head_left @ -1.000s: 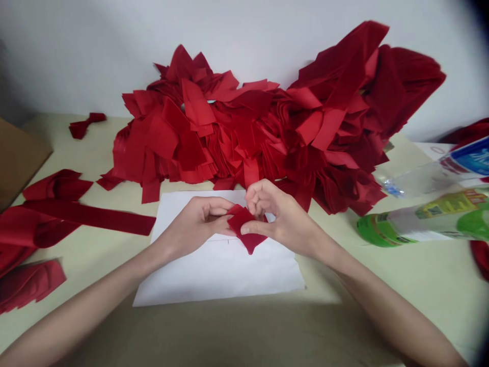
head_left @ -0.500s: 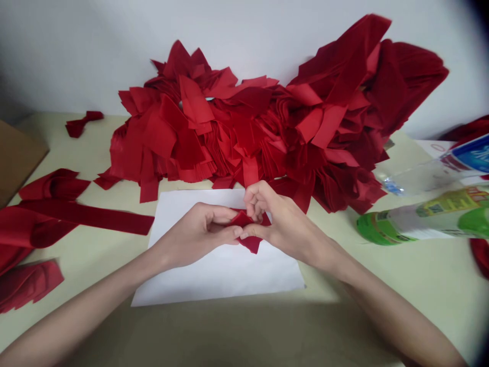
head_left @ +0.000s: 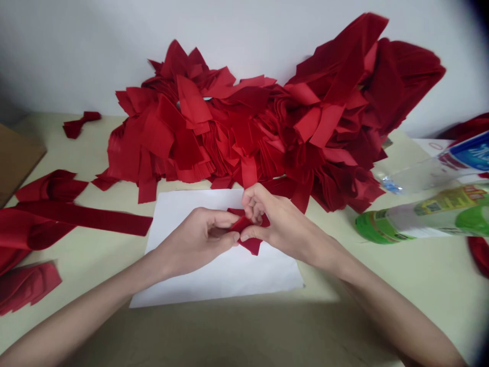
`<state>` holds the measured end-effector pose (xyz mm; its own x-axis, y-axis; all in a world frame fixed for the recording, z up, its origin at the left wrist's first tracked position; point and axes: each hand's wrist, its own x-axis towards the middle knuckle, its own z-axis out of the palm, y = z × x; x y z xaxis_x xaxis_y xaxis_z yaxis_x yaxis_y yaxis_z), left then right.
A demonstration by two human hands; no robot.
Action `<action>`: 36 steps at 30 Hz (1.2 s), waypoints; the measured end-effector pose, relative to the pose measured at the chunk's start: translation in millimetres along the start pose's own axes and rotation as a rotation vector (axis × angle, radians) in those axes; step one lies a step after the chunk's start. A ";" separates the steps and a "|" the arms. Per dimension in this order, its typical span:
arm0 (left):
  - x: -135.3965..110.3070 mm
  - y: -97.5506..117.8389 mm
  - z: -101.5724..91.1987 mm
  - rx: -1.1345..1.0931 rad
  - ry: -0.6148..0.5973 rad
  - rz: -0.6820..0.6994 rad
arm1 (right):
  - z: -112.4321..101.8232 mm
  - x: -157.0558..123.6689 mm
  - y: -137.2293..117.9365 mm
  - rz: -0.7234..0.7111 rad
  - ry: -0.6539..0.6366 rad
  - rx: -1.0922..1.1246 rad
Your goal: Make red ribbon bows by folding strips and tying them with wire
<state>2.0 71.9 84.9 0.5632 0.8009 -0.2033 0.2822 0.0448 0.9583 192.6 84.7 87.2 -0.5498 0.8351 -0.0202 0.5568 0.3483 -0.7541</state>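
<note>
A small red fabric piece (head_left: 250, 243) is pinched between both hands above a white paper sheet (head_left: 198, 280). My left hand (head_left: 198, 237) grips it from the left, thumb and fingers closed on the folded cloth. From the right, my right hand (head_left: 277, 221) pinches the same piece with thumb and forefinger, its other fingers curled over the top. Only the lower corner and a bit of the upper edge of the piece show; the rest is hidden by my fingers.
A big heap of red fabric pieces (head_left: 267, 122) lies along the wall behind the paper. Long red strips (head_left: 84, 216) lie at the left, a brown cardboard (head_left: 15, 158) beyond them. Two plastic bottles, green-capped (head_left: 420, 219) and clear (head_left: 428, 171), lie at the right.
My hands have drawn closer together and folded the red piece smaller; less of it shows below my fingers than a second ago.
</note>
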 end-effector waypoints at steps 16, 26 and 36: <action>-3.7 4.8 -3.4 -0.078 0.090 -0.040 | -6.1 4.5 2.9 -0.036 -0.023 0.144; -15.7 -13.1 -61.1 -0.169 0.653 -0.039 | -29.9 -2.9 28.7 0.186 -0.348 0.374; -25.8 -67.3 -77.1 -0.261 0.695 -0.131 | 0.4 -21.2 56.1 0.336 -0.168 0.625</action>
<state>-91.4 94.3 41.1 -0.1064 0.9678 -0.2280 0.0713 0.2362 0.9691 235.2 86.4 45.0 -0.5278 0.7601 -0.3791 0.2800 -0.2658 -0.9225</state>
